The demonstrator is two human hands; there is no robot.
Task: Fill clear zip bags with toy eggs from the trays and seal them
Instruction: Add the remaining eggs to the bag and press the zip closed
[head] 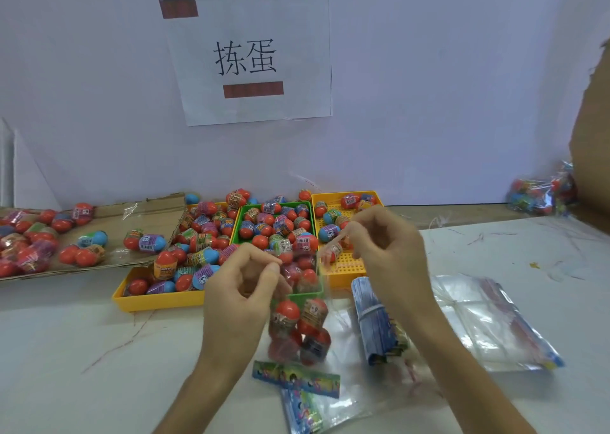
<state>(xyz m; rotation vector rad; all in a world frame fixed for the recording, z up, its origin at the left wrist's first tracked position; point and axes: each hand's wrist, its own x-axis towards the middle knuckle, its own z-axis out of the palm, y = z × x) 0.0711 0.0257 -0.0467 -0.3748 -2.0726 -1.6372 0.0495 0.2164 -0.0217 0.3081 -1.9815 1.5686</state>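
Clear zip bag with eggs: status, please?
Left hand, right hand pinch top corners of clear zip bag. Red toy eggs inside. Seal unclear. Nothing in the way.

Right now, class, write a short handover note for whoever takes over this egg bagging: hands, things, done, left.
Left hand and right hand each pinch the top edge of the clear zip bag.
Done: several toy eggs are inside.
Left: seal it; zip state unclear.
More eggs wait in the green tray, left yellow tray and right yellow tray; empty bags lie right.

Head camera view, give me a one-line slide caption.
Left hand and right hand pinch the top of a clear zip bag of toy eggs near egg-filled trays.
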